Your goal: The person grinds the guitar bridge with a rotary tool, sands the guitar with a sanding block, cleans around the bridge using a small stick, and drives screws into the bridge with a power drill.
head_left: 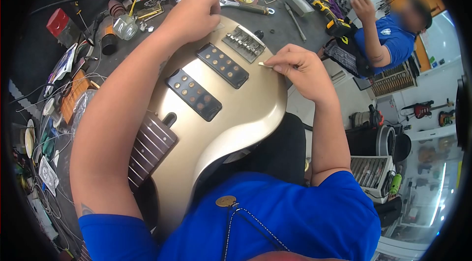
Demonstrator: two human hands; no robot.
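Right hand (299,71) pinches a pale piece (262,64) over the guitar (241,106); left hand (195,17) curls half-closed at the far edge, any hold unclear.

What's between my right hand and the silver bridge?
In the head view: a small pale piece pinched in your right hand, then bare gold guitar body before the bridge.

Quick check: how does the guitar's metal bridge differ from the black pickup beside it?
The bridge is silvery metal; the pickup is black. The bridge carries raised saddles, the pickup round, gold-coloured dots. Both sit on the gold guitar body.
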